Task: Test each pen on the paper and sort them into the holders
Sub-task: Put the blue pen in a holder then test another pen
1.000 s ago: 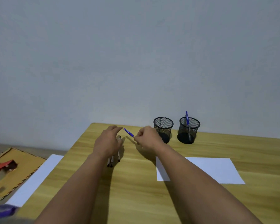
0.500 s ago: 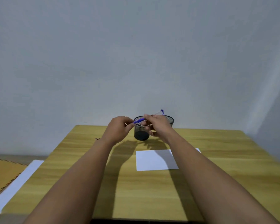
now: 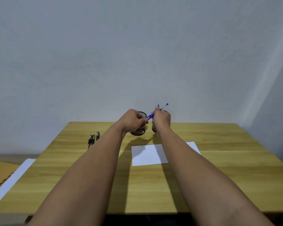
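Both hands are raised together over the far side of the wooden table (image 3: 153, 185), clamped on one blue pen (image 3: 149, 117). The left hand (image 3: 132, 120) pinches its lower end, the cap I think, and the right hand (image 3: 161, 119) grips the barrel. Behind them stand two black mesh holders (image 3: 141, 114), the right one mostly hidden, with another blue pen (image 3: 158, 106) poking up. White paper (image 3: 147, 154) lies nearer, and three dark pens (image 3: 92, 139) wait at the left

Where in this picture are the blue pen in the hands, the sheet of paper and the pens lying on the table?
blue pen (image 3: 149, 117), head view, blue barrel between the hands.
sheet of paper (image 3: 148, 154), head view, bare middle.
pens lying on the table (image 3: 92, 139), head view, middle of the dark bunch.
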Tool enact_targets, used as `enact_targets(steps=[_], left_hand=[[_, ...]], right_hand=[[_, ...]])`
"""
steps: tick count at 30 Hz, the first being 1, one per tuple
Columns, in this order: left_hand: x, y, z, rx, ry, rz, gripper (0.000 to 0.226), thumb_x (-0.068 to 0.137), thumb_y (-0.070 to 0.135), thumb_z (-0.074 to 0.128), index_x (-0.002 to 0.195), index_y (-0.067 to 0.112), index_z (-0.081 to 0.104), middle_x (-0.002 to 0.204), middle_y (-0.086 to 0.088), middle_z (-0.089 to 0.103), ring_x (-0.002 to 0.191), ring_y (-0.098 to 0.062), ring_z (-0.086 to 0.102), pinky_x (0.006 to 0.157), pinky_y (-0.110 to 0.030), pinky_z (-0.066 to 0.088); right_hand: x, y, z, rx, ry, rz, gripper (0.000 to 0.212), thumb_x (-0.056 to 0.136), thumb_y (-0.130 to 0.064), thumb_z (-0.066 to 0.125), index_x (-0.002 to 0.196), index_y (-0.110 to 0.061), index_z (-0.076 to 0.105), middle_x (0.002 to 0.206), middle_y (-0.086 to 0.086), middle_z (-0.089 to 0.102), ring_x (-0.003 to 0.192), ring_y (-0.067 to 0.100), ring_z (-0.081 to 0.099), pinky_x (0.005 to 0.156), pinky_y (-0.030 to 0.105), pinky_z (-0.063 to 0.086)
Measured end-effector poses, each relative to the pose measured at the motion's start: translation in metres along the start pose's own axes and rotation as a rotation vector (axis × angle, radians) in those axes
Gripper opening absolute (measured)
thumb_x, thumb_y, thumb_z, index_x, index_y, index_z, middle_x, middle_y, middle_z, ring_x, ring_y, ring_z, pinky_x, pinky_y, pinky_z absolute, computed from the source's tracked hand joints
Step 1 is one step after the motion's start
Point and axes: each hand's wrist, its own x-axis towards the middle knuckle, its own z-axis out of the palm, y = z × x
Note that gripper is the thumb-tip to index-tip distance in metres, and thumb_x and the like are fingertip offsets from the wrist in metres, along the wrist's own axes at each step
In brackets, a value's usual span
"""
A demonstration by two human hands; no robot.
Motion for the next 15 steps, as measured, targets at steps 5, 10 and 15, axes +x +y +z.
enact_targets(steps=[5,10,15], left_hand=[[-0.011,-0.054,-0.025,-0.038,-0.016,-0.186,0.018,0.095,0.010,0.068,0.088,-0.006,0.073,0.070,-0.007,0.066,0.060,-0.014,0.062,0.057,-0.028,0.059],[-0.010,-0.104,-0.024,0.476,0.235,-0.163,0.012,0.090,0.028,0.069,0.091,0.024,0.079,0.093,0.002,0.075,0.084,-0.019,0.066,0.072,-0.031,0.051],[-0.005,-0.122,0.002,0.801,0.310,-0.077,0.023,0.093,0.030,0.057,0.104,0.029,0.077,0.101,0.001,0.069,0.091,-0.025,0.065,0.064,-0.030,0.045]], right_hand=[[0.048,-0.029,-0.065,0.031,0.270,-0.007,0.038,0.104,-0.033,0.048,0.071,-0.017,0.061,0.082,0.010,0.065,0.065,0.027,0.054,0.052,0.033,0.035],[0.033,-0.044,-0.087,-0.017,0.121,-0.140,0.027,0.104,-0.028,0.062,0.081,-0.014,0.065,0.071,0.005,0.067,0.047,0.014,0.050,0.044,0.025,0.037],[0.018,-0.002,-0.081,-0.102,0.004,-0.168,0.014,0.100,-0.015,0.068,0.089,-0.009,0.063,0.068,0.007,0.068,0.045,0.012,0.054,0.039,0.019,0.038]])
